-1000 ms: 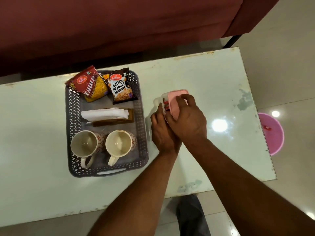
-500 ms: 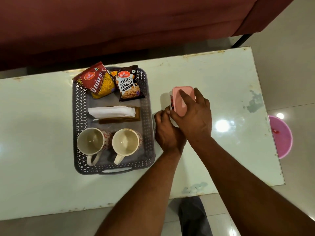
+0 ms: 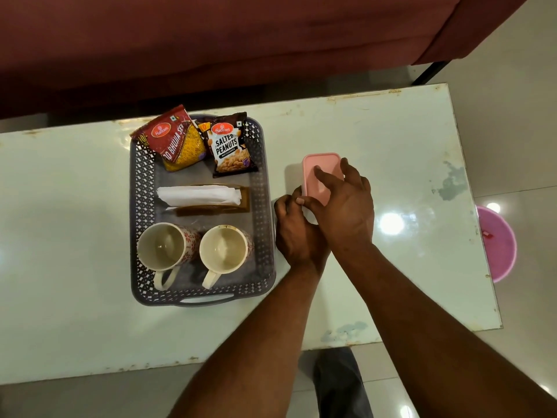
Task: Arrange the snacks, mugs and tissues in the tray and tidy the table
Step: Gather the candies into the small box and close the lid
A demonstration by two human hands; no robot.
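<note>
The grey tray (image 3: 137, 188) sits toward the left half of the desk (image 3: 376, 125), already holding a red snack packet (image 3: 170, 140) and a salted peanuts packet (image 3: 230, 146) at its far end, folded tissues (image 3: 199, 195) on a brown holder across the middle, and two mugs (image 3: 164, 247) (image 3: 226, 251) side by side at the near end.

Outside the tray, just beside its right wall, stands a pink-lidded box (image 3: 316, 164). The right hand (image 3: 343, 203) lies over the lid with fingers spread and pressing down. The left hand (image 3: 297, 230) is curled against the near left corner of the box; whether it grips the base or only steadies it cannot be told.

The likely risk is a lid that seats unevenly: pressure on one side could leave the far edge unlatched, and the contents would spill when the box is lifted. The glossy desk may also let the box slide away toward the far edge under a push. If the box is meant for the tray, free room looks scarce, so setting it in could tip a mug or crush the packets.
</note>
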